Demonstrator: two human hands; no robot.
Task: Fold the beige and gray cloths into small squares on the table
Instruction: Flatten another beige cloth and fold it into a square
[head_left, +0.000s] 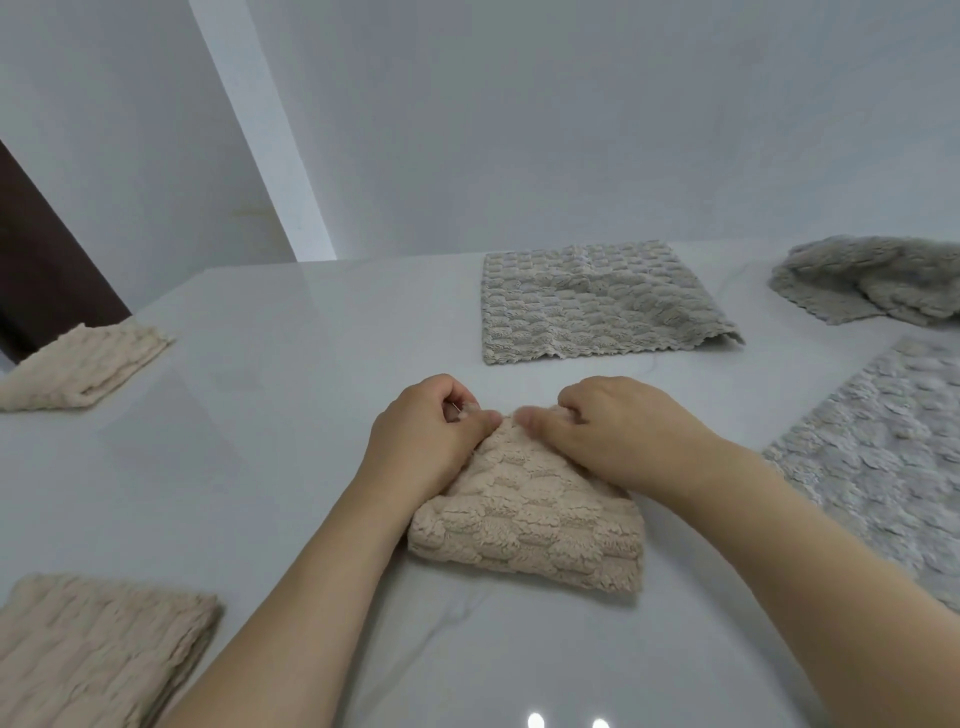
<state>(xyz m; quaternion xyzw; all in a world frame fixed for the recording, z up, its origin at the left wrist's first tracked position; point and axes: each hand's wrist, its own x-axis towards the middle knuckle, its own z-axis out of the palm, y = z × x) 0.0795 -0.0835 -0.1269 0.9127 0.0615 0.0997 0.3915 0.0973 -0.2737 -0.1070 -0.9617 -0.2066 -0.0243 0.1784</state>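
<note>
A folded beige cloth lies in the middle of the white table. My left hand grips its far left corner with curled fingers. My right hand grips the far right corner the same way, and the two thumbs nearly meet over the cloth's far edge. A gray cloth lies folded in half behind my hands. Another gray cloth lies spread flat at the right. A crumpled gray cloth sits at the far right.
A folded beige cloth rests at the table's left edge, and a second folded beige cloth lies at the near left corner. A pale wall rises right behind the table. A dark doorway shows at left.
</note>
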